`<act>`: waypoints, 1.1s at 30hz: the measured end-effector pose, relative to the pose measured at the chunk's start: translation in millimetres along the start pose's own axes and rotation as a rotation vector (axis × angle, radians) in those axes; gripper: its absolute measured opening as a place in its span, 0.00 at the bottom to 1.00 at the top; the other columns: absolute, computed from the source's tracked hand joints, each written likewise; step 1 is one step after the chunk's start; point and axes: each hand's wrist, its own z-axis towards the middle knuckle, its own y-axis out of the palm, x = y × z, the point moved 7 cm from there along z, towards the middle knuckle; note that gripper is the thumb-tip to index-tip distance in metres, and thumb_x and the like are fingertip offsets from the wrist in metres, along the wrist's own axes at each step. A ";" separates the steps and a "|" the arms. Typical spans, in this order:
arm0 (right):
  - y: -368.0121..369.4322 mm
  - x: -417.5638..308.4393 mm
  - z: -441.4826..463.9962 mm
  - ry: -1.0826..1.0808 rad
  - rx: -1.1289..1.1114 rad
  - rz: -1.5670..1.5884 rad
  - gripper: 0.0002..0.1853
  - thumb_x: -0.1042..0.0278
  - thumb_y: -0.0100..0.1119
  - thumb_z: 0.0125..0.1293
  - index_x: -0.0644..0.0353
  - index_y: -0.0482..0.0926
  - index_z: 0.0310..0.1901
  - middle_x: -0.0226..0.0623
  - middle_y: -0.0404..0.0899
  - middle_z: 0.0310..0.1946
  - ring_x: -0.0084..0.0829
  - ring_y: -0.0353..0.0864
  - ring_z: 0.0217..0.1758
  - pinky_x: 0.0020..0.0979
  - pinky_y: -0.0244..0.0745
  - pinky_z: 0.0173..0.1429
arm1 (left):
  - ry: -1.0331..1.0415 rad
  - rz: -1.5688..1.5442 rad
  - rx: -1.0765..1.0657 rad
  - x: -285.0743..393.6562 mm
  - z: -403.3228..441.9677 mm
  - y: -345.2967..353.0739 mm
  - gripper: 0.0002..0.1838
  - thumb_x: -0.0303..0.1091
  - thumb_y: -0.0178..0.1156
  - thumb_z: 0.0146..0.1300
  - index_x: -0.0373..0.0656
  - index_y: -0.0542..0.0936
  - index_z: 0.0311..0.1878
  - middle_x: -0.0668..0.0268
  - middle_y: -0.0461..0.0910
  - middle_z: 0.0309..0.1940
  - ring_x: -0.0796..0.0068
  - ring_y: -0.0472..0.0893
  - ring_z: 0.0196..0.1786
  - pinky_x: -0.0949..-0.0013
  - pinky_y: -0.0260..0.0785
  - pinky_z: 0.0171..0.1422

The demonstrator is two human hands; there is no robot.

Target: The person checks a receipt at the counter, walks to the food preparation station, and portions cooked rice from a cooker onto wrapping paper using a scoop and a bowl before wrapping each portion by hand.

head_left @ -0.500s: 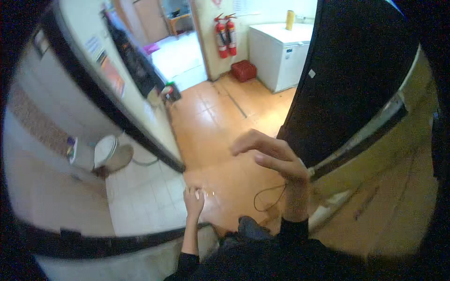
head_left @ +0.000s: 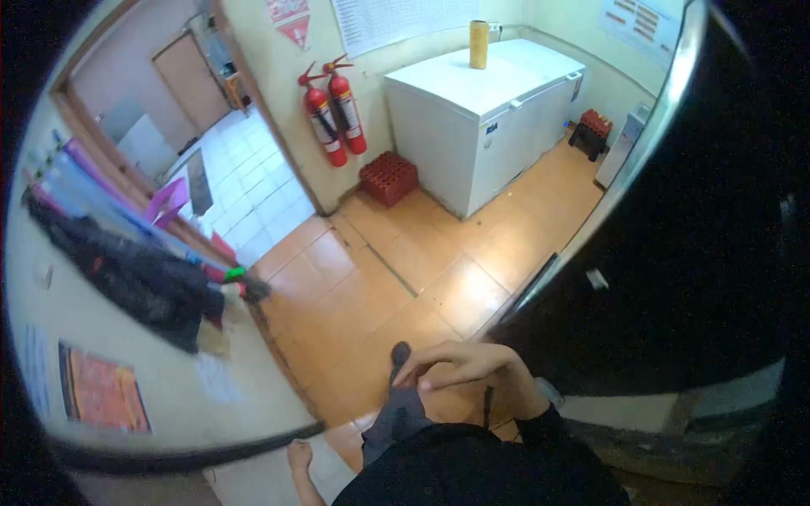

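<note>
My right hand point(head_left: 462, 363) is raised in front of my body, fingers apart and slightly bent, with nothing in it. Below it are my grey trouser leg point(head_left: 400, 413) and a dark shoe point(head_left: 401, 350) on the orange tiled floor point(head_left: 371, 304). Low in the view, my left hand point(head_left: 299, 454) hangs beside the doorway's dark bottom edge, small and seen from the back. Its fingers look curled, and whether it holds anything is hidden.
A white chest freezer point(head_left: 439, 135) bears a yellow container point(head_left: 478, 46). Two fire extinguishers point(head_left: 325, 122) hang above a red crate point(head_left: 389, 177). A black door point(head_left: 675, 244) stands at right; dark clothes point(head_left: 135, 278) hang on the left wall. An open doorway point(head_left: 245, 177) shows white tiles.
The view has moved forward into the room; the freezer and extinguishers look nearer, and the toilet is out of sight. My right hand is lower, and my left hand has moved down and left.
</note>
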 end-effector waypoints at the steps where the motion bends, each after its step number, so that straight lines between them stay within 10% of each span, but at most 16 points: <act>1: -40.9 2.3 0.6 -0.034 0.122 0.033 0.18 0.64 0.51 0.68 0.64 0.71 0.56 0.38 0.75 0.51 0.29 0.73 0.54 0.31 0.66 0.59 | -0.002 0.081 0.059 25.5 42.4 24.1 0.12 0.36 0.56 0.54 0.36 0.81 0.32 0.44 0.79 0.29 0.45 0.80 0.37 0.55 0.72 0.45; 6: -230.3 130.0 -50.8 0.127 0.923 0.120 0.17 0.64 0.50 0.69 0.64 0.72 0.54 0.37 0.75 0.49 0.27 0.74 0.52 0.29 0.68 0.56 | 0.501 0.096 -0.443 355.4 232.1 106.5 0.15 0.40 0.52 0.59 0.37 0.80 0.35 0.48 0.80 0.34 0.48 0.79 0.40 0.56 0.70 0.45; 11: -303.1 154.0 -178.3 0.197 1.557 0.474 0.13 0.63 0.49 0.69 0.63 0.75 0.48 0.34 0.79 0.36 0.27 0.80 0.39 0.26 0.76 0.45 | 1.087 0.171 -0.466 736.7 292.2 106.2 0.14 0.39 0.51 0.62 0.39 0.75 0.44 0.50 0.76 0.41 0.48 0.75 0.47 0.53 0.67 0.49; 16: -390.9 214.8 -304.6 0.294 2.117 0.584 0.09 0.66 0.50 0.65 0.60 0.78 0.40 0.33 0.79 0.33 0.24 0.80 0.32 0.22 0.73 0.35 | 1.404 -0.170 -0.267 953.6 331.6 106.6 0.10 0.31 0.48 0.63 0.37 0.74 0.42 0.50 0.73 0.38 0.46 0.74 0.42 0.52 0.66 0.46; 24: -662.1 172.7 -451.2 0.014 2.127 0.335 0.09 0.67 0.52 0.67 0.63 0.78 0.41 0.34 0.77 0.30 0.23 0.77 0.31 0.24 0.74 0.36 | 1.214 0.104 -0.228 1002.0 383.9 178.9 0.10 0.20 0.54 0.46 0.37 0.75 0.36 0.50 0.67 0.39 0.50 0.70 0.45 0.55 0.63 0.50; 32: -818.1 247.8 -634.2 0.337 2.296 0.143 0.16 0.59 0.48 0.69 0.64 0.78 0.43 0.36 0.79 0.34 0.24 0.78 0.34 0.28 0.75 0.38 | 1.535 -0.060 0.173 1378.5 359.9 341.6 0.12 0.22 0.54 0.46 0.34 0.74 0.38 0.49 0.65 0.43 0.50 0.66 0.50 0.54 0.60 0.55; 33: -810.3 238.9 -649.7 0.701 2.226 0.203 0.16 0.60 0.48 0.69 0.65 0.78 0.43 0.37 0.80 0.35 0.25 0.78 0.34 0.29 0.75 0.39 | 1.539 -0.082 0.084 1433.9 357.0 366.1 0.13 0.23 0.55 0.47 0.34 0.74 0.39 0.48 0.65 0.44 0.48 0.65 0.52 0.53 0.59 0.56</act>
